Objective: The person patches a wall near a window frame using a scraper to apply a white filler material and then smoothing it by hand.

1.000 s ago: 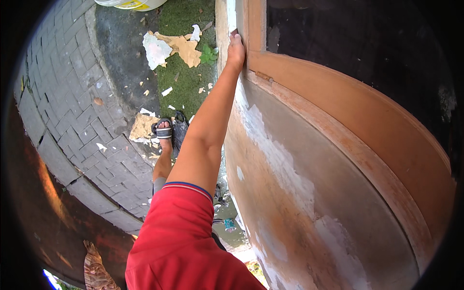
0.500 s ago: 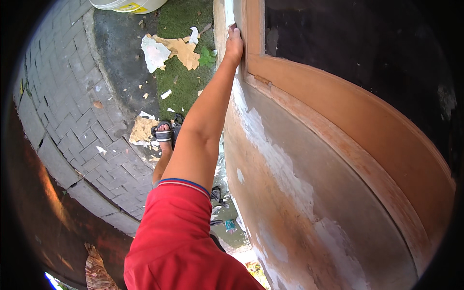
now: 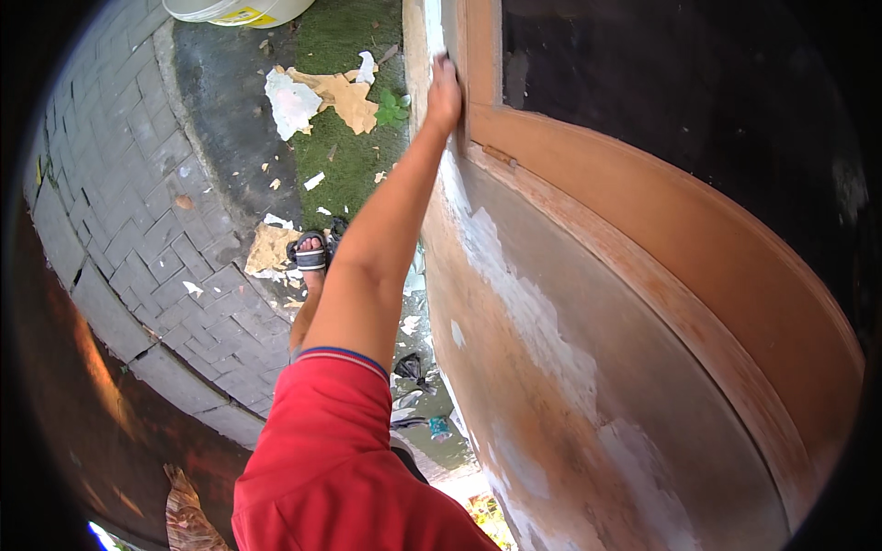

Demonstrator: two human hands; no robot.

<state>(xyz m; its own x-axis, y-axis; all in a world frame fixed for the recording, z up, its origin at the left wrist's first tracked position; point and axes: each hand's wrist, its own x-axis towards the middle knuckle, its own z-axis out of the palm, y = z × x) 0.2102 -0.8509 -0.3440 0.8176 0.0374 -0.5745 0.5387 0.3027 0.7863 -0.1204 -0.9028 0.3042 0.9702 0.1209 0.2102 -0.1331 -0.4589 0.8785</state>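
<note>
The wooden frame [image 3: 482,55] ran up the wall [image 3: 570,367] at the top of the view, orange-brown, its face smooth and its lower rail scuffed pale. My left hand [image 3: 444,92] lay against its outer edge, arm stretched out straight; I could not tell whether my fingers [image 3: 443,66] were flat or curled round anything. My right hand was out of view. Below the frame the wall was grey with rough white patches where the coating had flaked. Torn scraps of tan and white paper [image 3: 322,92] lay on the moss and grey paving, and a white bucket [image 3: 234,9] with a yellow label stood at the top edge.
</note>
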